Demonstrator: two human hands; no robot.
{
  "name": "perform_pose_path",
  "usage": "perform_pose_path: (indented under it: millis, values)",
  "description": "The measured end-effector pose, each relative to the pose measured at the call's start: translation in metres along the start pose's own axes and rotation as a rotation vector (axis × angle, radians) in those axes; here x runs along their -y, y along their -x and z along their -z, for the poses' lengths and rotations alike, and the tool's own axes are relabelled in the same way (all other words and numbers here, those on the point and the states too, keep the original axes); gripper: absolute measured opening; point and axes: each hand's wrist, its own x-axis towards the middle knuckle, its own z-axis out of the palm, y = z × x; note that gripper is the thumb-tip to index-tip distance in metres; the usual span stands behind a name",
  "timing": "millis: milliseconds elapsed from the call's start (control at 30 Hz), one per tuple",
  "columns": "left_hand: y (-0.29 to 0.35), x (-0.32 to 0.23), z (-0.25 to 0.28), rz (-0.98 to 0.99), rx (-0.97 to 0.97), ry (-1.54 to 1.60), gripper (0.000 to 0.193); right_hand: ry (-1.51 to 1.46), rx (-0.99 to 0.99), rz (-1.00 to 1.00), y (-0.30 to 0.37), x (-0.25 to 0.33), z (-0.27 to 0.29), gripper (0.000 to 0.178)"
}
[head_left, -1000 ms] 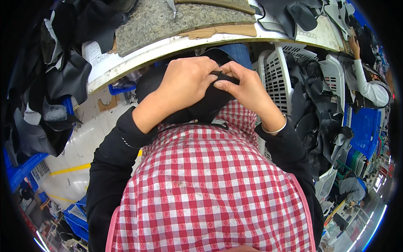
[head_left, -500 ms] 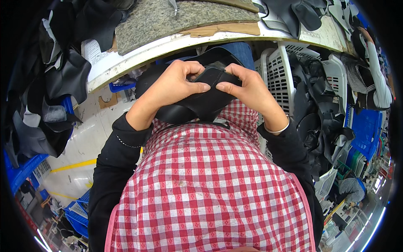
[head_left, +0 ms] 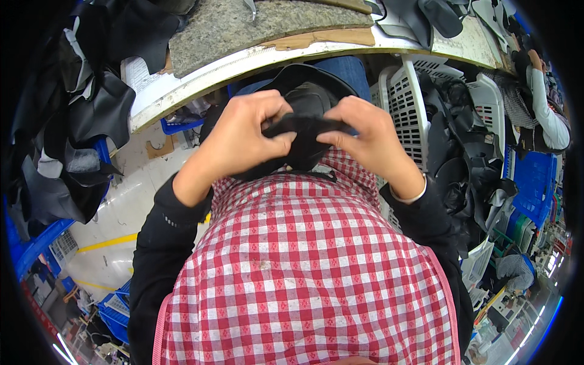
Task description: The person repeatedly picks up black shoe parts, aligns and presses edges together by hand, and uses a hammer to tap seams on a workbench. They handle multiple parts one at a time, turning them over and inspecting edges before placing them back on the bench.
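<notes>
Over my lap, a black leather-like piece (head_left: 306, 135) is stretched between my two hands. My left hand (head_left: 244, 132) pinches its left side between thumb and fingers. On the other side my right hand (head_left: 372, 135) grips it the same way, thumb toward me. The held edge is slightly blurred, so its exact shape cannot be made out. More black leather-like material (head_left: 310, 91) lies behind and under the piece, over my knees. A red-and-white checked apron (head_left: 292, 255) covers my front.
Ahead is a white worktable (head_left: 240, 76) with a grey stone slab (head_left: 267, 27). Black cut pieces (head_left: 100, 109) hang at the left. A white basket (head_left: 406, 109) and a heap of black pieces (head_left: 456, 158) stand at the right. Another person's arm (head_left: 547, 112) shows at far right.
The held piece has been turned, its raised edge now spread sideways between my hands. My hands have moved slightly apart, and more of the black material behind them shows.
</notes>
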Motion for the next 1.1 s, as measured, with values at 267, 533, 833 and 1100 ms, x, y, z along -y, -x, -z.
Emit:
perform_pose_path:
  millis: [267,533,833,1100]
  values:
    - [0.047,-0.049,0.003,-0.74,-0.534,-0.528,0.034,0.565,-0.396,0.774,0.008,0.062,0.023,0.018]
    - [0.036,-0.024,0.015,-0.545,-0.346,-0.414,0.018,0.466,-0.332,0.605,0.004,0.05,0.011,0.015]
    - [-0.009,-0.056,0.096,-0.326,-0.793,-0.77,0.053,0.101,-0.645,0.131,-0.072,0.042,0.038,0.023]
    - [-0.027,0.044,0.053,0.01,-0.796,-0.33,0.086,-0.568,-0.08,0.018,-0.125,0.029,-0.038,0.042]
